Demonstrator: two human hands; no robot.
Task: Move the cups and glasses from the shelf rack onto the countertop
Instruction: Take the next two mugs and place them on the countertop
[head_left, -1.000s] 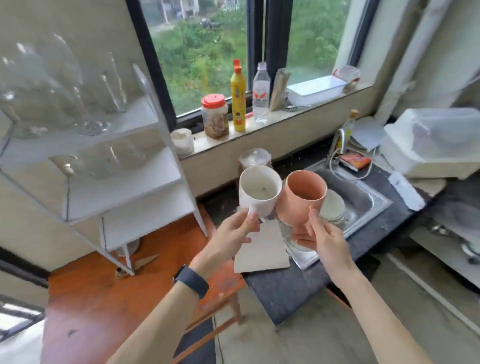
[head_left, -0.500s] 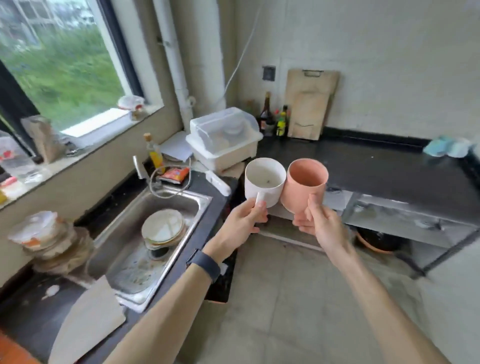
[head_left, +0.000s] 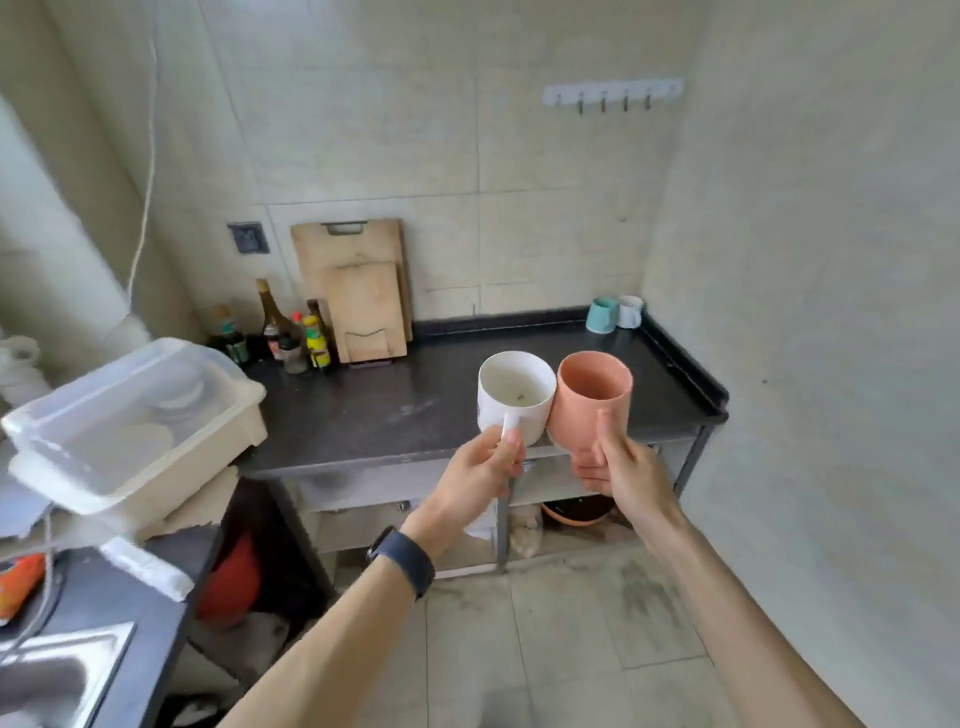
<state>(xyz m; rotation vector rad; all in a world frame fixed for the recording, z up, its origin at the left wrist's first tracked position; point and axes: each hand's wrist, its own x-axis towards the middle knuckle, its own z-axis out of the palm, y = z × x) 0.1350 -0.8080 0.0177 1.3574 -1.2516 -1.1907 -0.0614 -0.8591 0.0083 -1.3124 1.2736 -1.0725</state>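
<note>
My left hand (head_left: 480, 470) grips the handle of a white mug (head_left: 514, 395), held upright. Beside it my right hand (head_left: 618, 470) holds a pink cup (head_left: 589, 400) by its lower body; the two cups touch side by side. Both hang in the air just in front of the near edge of the black countertop (head_left: 415, 405). In the far right corner of that countertop stand a teal cup (head_left: 602, 315) and a white mug (head_left: 630, 312). The shelf rack is out of view.
Wooden cutting boards (head_left: 363, 296) lean on the back wall, with several bottles (head_left: 291, 332) to their left. A lidded plastic dish box (head_left: 135, 421) sits at left, a sink (head_left: 57, 670) at lower left. A wall closes the right side.
The view has swung right, away from the window, rack and sink, to face the black countertop. Both hands still hold the same two cups, now closer to the counter.
</note>
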